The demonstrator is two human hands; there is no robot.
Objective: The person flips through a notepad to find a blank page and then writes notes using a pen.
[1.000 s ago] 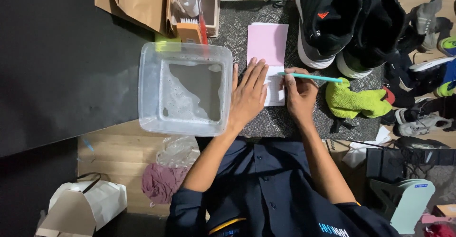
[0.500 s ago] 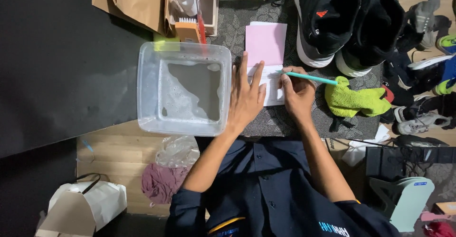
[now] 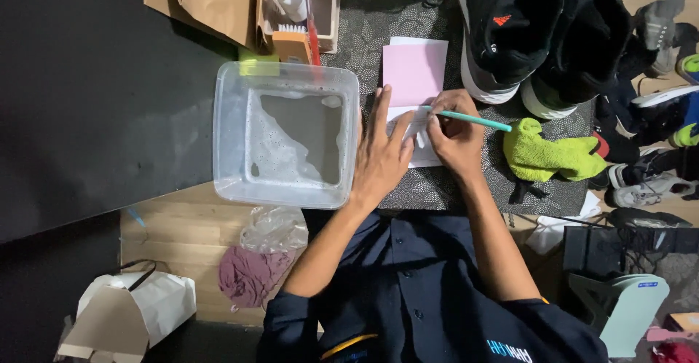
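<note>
While left hand lies flat — fingers spread on notepad | right hand fingers grip teal pen

Notepad between tub on left and shoes on right

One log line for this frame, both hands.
left hand: flat on notepad | right hand: holds pen, tip on paper | tub: beside left

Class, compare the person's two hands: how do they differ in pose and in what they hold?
The left hand lies flat, fingers spread, holding nothing; the right hand is curled around a teal pen. The left hand sits beside the clear plastic tub; the right hand is nearer the green cloth. Both rest on the notepad.
</note>
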